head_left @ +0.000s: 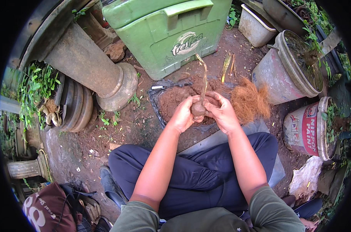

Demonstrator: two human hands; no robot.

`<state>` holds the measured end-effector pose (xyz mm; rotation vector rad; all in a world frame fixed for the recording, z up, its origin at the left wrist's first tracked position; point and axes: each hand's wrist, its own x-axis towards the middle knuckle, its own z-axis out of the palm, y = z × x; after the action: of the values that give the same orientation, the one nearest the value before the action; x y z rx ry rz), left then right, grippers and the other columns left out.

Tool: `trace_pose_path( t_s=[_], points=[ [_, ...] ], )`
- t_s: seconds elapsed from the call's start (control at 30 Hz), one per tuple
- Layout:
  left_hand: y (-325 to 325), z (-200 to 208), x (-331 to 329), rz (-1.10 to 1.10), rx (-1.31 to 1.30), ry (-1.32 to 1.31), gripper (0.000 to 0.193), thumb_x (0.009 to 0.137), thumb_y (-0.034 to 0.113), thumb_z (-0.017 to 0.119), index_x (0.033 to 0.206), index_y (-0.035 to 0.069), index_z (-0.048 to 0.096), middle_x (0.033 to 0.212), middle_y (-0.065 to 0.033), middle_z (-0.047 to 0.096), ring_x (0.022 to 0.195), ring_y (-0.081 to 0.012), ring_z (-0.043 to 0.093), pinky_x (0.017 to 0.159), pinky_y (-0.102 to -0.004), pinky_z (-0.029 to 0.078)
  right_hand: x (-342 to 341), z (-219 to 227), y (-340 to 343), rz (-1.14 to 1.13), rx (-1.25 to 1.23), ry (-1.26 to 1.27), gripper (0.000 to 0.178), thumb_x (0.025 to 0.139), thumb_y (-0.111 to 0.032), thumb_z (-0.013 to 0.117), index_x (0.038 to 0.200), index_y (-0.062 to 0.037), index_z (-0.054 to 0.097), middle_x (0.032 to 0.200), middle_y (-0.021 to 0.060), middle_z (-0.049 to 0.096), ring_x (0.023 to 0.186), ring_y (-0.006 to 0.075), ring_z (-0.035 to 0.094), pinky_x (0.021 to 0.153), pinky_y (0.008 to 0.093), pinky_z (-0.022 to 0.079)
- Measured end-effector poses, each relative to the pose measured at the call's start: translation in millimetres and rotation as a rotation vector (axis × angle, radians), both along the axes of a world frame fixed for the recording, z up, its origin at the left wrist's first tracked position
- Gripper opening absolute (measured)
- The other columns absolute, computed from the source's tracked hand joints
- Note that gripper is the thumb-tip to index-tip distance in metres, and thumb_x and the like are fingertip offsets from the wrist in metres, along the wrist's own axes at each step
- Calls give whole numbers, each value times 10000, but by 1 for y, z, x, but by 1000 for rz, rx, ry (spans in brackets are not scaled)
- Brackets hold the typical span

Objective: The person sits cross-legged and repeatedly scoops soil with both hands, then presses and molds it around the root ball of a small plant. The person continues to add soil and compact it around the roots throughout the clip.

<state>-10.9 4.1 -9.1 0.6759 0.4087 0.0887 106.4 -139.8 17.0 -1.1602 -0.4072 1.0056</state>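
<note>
Between my two hands is a ball of brown soil (pixel 198 108) with a thin, dry-looking plant stem (pixel 204 79) rising out of it. My left hand (pixel 182 115) cups the ball from its left side. Fingers of my right hand (pixel 222 112) curl round its right side, pressing on it near the base of the stem. Below and behind the hands, loose brown soil (pixel 171 101) lies heaped on a black plastic sheet (pixel 154 101). A tuft of orange-brown coconut fibre (pixel 249 101) rests just right of my right hand.
A green cool box (pixel 148 46) stands ahead. Two buckets, one grey-white (pixel 270 73) and one red and white (pixel 299 127), are at the right. A concrete pedestal (pixel 88 62) and a ridged dark pot (pixel 78 108) stand left. A maroon bag (pixel 48 207) lies lower left.
</note>
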Motion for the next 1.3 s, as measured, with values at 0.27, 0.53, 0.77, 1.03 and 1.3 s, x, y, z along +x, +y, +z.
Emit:
trace_pose_path(
  t_s=[0.27, 0.53, 0.77, 1.03, 1.3],
  points=[
    [-10, -1, 7, 183, 203, 59, 265, 1125, 324, 458, 1270, 139, 579, 1059, -5, 665, 839, -127, 634, 667, -293, 479, 7, -12, 4, -92, -125, -504, 384, 956, -20, 755, 1301, 43, 597, 1220, 160, 707, 1086, 189, 701, 956, 303, 577],
    [-10, -10, 6, 96, 96, -19, 509, 1124, 473, 337, 1342, 81, 576, 1173, -35, 678, 1012, -154, 631, 842, -343, 481, -5, -6, 10, -174, -99, -418, 542, 881, -122, 862, 1331, 30, 601, 1159, 168, 737, 1107, 194, 717, 930, 323, 587],
    [0, -8, 4, -43, 204, 22, 470, 1113, 445, 392, 1363, 93, 579, 1215, -22, 693, 1030, -131, 641, 847, -319, 479, 0, 2, 6, 8, -334, -823, 558, 836, -170, 871, 1304, 41, 652, 1175, 225, 733, 1075, 317, 742, 917, 401, 587],
    [5, -6, 4, 53, 469, 218, 382, 1073, 388, 482, 1278, 102, 631, 1061, 15, 666, 892, -98, 598, 715, -289, 472, 10, 11, -2, 138, -238, -1181, 521, 861, -93, 791, 1343, 34, 640, 1216, 255, 704, 1119, 440, 684, 958, 457, 562],
    [10, -1, 4, 390, 595, 472, 484, 1064, 404, 479, 1330, 38, 653, 1052, -43, 671, 861, -130, 582, 696, -311, 468, 9, -9, 11, -63, -650, -1475, 371, 851, -81, 755, 1200, 26, 686, 1133, 209, 698, 1105, 399, 629, 980, 465, 520]
  ],
)
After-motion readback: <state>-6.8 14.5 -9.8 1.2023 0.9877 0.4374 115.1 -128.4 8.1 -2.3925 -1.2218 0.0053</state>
